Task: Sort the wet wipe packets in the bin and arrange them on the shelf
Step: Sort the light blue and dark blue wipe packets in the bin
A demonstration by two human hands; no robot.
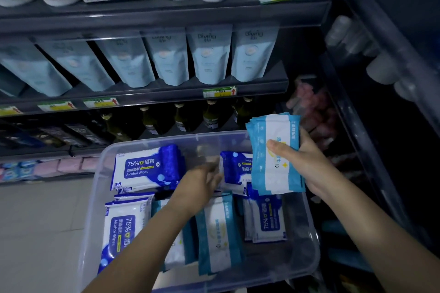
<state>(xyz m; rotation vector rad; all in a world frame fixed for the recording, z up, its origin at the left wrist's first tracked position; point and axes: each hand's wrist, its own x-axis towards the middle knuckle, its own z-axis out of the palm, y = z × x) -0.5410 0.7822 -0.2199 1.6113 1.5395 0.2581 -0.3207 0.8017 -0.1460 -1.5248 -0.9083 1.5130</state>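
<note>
In the clear bin (152, 139) in front of the shelves, we are finding most of the sorting not yet done. At its left side two dark-blue alcohol wipe packets are lying, one at the far end (142, 167) and one nearer to us (123, 228). A light-blue packet (216, 231) is lying in the middle, partly under our forearm. Further right there are two more dark-blue packets, one far (235, 166) and one near (266, 219). The two kinds are lying mixed together, and we judge that none from this bin is on a shelf yet. The shelf meant for them is not one we can pick out. The rows in view are carrying pale pouches (209, 54) and dark glass bottles (183, 116).

Our left hand (202, 179) is reaching down into the middle of the bin with its fingers stretched out loosely towards the far dark-blue packet in the centre. It is gripping nothing. Motion blur is keeping us from telling whether the fingertips are touching that packet.

Our right hand (307, 164) is raised over the bin's far right corner and is clasping a small stack of light-blue packets (273, 150). The thumb is pressing across the front and the fingers are wrapping behind. So the light-blue kind is being gathered here, while the rest is waiting in the bin.
</note>
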